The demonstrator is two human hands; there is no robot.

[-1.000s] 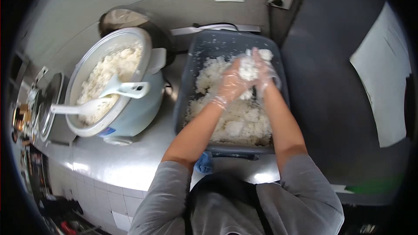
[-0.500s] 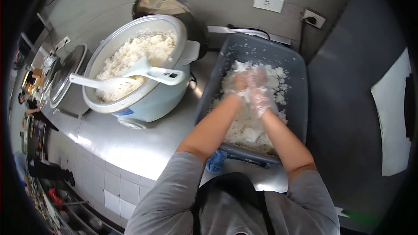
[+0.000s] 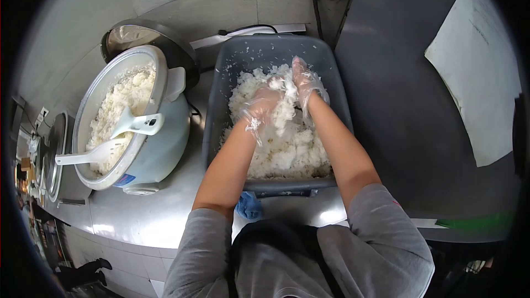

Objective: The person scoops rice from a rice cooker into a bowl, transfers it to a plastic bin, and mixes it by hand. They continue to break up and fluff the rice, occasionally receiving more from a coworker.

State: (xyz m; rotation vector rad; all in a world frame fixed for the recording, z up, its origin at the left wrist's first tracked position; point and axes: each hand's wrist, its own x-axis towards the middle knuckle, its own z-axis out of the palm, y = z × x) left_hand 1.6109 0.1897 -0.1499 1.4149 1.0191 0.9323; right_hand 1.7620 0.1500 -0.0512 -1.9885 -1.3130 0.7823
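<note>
White rice lies in a deep grey tub in front of me. My left hand, in a clear plastic glove, is curled against rice at the middle of the tub. My right hand, gloved the same way, is on the right of it with fingers extended toward the far side. Clumps of rice hang between my two hands, and grains stick to both gloves.
A rice cooker full of rice stands on the left of the metal counter, with two white paddles in it. A blue cloth lies before the tub. Behind are a round lid and a plugged cable.
My hands have moved apart and risen, with rice now between them. The view has turned, so the tub and cooker appear further left.
</note>
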